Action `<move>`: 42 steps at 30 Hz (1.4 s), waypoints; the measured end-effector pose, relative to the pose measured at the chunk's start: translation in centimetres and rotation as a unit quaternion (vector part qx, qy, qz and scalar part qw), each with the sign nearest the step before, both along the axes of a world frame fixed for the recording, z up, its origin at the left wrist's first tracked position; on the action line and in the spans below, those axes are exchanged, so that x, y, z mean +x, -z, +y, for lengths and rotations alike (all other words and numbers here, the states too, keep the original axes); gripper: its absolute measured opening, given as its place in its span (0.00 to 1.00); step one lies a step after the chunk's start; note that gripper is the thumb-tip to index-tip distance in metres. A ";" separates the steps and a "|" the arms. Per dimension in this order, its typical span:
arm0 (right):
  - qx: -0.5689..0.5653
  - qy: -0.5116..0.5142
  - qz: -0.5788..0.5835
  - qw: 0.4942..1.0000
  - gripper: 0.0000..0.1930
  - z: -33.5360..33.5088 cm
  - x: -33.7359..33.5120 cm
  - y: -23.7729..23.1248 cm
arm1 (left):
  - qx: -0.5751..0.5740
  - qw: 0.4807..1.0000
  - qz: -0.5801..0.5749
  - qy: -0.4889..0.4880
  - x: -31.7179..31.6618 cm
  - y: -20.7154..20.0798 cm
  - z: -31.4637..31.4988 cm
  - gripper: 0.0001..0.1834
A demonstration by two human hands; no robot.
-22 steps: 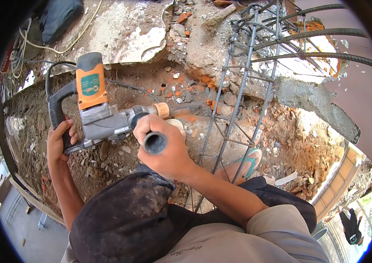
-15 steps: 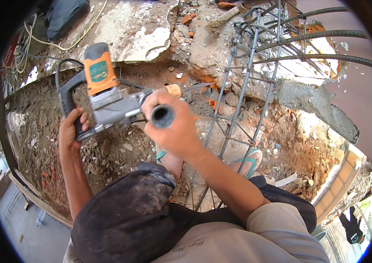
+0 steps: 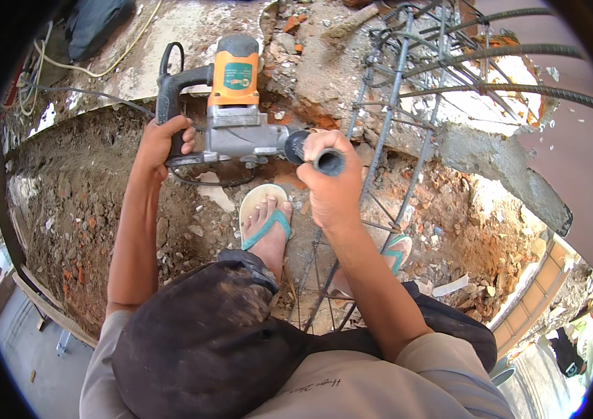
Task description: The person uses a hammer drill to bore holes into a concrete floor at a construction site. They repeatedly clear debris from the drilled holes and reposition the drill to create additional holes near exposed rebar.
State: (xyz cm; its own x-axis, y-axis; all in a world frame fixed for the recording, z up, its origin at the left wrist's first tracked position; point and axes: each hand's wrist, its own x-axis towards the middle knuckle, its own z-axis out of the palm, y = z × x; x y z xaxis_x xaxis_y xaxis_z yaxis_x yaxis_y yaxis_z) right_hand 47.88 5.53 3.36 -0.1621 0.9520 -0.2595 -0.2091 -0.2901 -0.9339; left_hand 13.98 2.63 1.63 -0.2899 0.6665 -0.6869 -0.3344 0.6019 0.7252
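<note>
Black tubular side handle point(image 3: 328, 163) was gripped by the fingers of the right hand point(image 3: 333, 183), black rear handle point(image 3: 166, 101) by the left hand's point(image 3: 159, 148). Orange-and-grey metal-bodied hammer drill point(image 3: 236, 129) was held level over the dirt trench point(image 3: 94, 164); judged heavy, rigid, best held by both handles. Front end was hidden. Below: teal-strapped sandal point(image 3: 257, 241). Right side was obstructed by grey ribbed-steel rebar cage point(image 3: 385, 133).

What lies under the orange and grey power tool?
A pale flat piece and loose dirt show just past the near edge of the power tool; whatever its body covers cannot be seen.
</note>
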 end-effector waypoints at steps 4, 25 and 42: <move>0.039 -0.016 -0.017 0.999 0.19 -0.9 -0.5 -0.6 | 0.009 0.999 -0.029 0.026 -1.8 -1.0 -1.0 0.09; 0.048 -0.111 0.066 0.990 0.13 -1.0 -3.9 -0.5 | 0.011 0.994 0.063 -0.087 -4.3 -6.2 -7.0 0.10; 0.019 0.070 -0.062 0.995 0.16 -0.7 -0.2 -0.2 | 0.005 0.999 -0.018 0.044 0.5 0.0 1.0 0.08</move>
